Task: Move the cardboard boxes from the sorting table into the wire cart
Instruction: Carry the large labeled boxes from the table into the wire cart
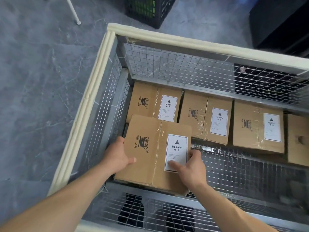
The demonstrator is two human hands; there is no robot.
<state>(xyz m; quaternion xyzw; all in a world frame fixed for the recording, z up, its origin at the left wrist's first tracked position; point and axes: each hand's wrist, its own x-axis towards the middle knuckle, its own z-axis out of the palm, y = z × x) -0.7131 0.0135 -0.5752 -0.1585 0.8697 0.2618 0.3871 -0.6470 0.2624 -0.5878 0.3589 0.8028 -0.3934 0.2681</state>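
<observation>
A taped cardboard box (pixel 150 148) with a white HEAVY label is held low inside the wire cart (pixel 93 91), near its left front corner. My left hand (pixel 117 156) grips the box's left edge, thumb on top. My right hand (pixel 189 168) grips its right edge, thumb lying across the label. Along the cart's far wall lie three more labelled boxes: one at the left (pixel 150 101), one in the middle (pixel 204 116), one at the right (pixel 257 126). A further box (pixel 298 139) is cut off by the right edge of the frame.
The cart has wire mesh walls and a cream padded rim. Its mesh floor (pixel 234 166) shows bare right of the held box. Grey floor lies to the left. A black crate (pixel 150 10) stands beyond the cart, a white leg (pixel 73 10) at top left, dark furniture (pixel 280 22) at top right.
</observation>
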